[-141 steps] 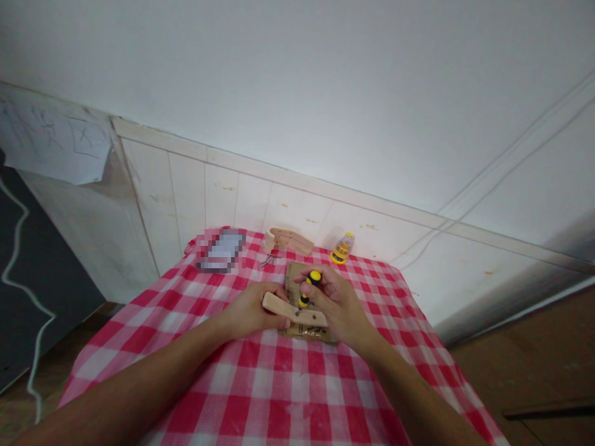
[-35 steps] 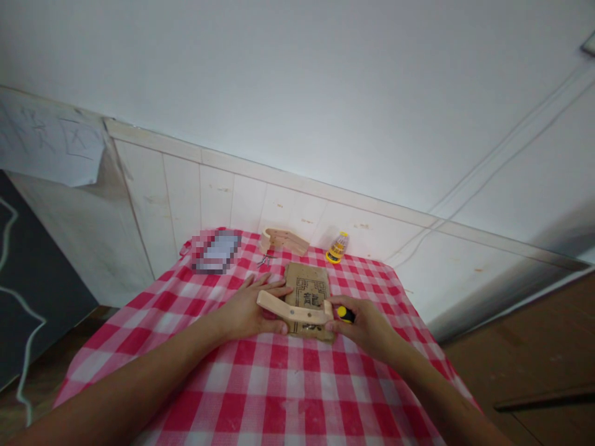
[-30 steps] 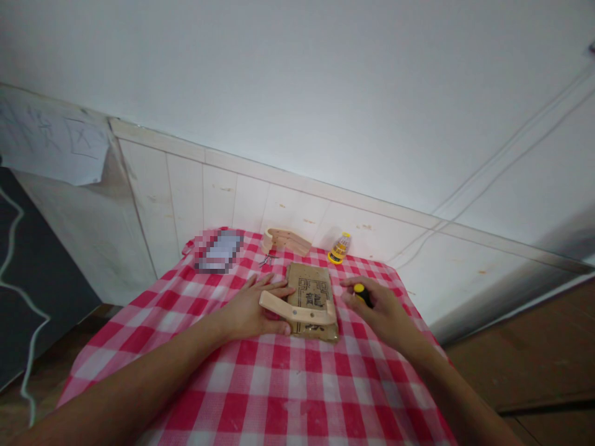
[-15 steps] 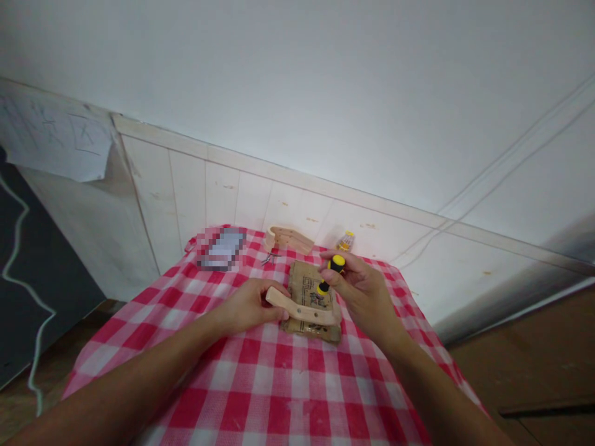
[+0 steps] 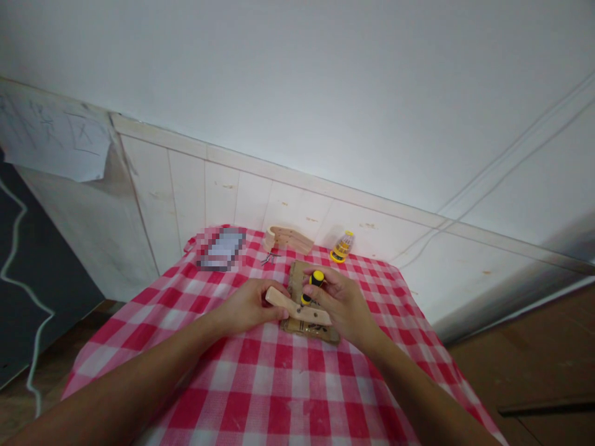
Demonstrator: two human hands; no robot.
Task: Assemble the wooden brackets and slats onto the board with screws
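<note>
A pale curved wooden piece (image 5: pixel 296 307) lies across a brown cardboard packet (image 5: pixel 310 328) on the red-and-white checked tablecloth (image 5: pixel 288 390). My left hand (image 5: pixel 246 306) grips the piece's left end and holds it down. Closed round a small yellow-and-black screwdriver (image 5: pixel 311 286), my right hand (image 5: pixel 341 303) holds it upright, tip down on the wooden piece near its middle.
Against the white panelled wall stand a second curved wooden part (image 5: pixel 288 239), a small metal item (image 5: pixel 269 257) and a yellow screwdriver-bit holder (image 5: pixel 343 246). A blurred flat object (image 5: pixel 220 248) lies at the back left. The table drops off at right to a brown floor (image 5: pixel 525 365).
My right hand picked the screwdriver up from the cloth at the right, lifted it, and brought its tip down onto the wooden piece. My left hand kept its hold.
</note>
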